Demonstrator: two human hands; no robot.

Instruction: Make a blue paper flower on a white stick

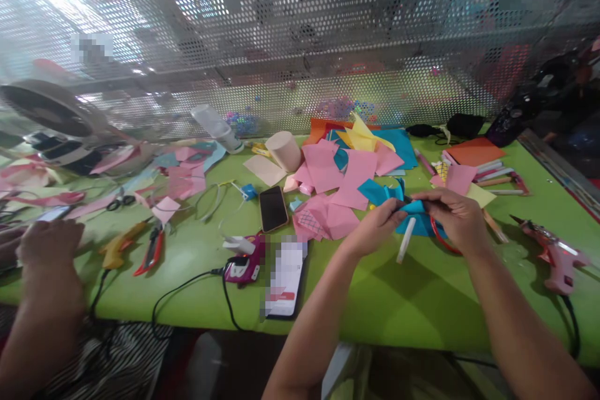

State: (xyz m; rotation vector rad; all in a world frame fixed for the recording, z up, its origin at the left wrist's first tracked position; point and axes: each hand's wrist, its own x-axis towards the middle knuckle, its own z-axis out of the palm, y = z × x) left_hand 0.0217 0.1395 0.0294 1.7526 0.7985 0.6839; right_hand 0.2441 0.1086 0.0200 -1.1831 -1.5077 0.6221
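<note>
Over the right part of the green table, my left hand and my right hand pinch a small piece of blue paper between them. A white stick slants down just below the paper. Red-handled scissors lie beside my right hand, partly hidden by it. More blue paper is close to my left fingertips. Pink paper sheets lie behind my left hand.
A pink glue gun is at the right, and phones and a purple glue gun are left of my forearm. Another person's hand rests far left, near a yellow glue gun. Metal mesh rises behind.
</note>
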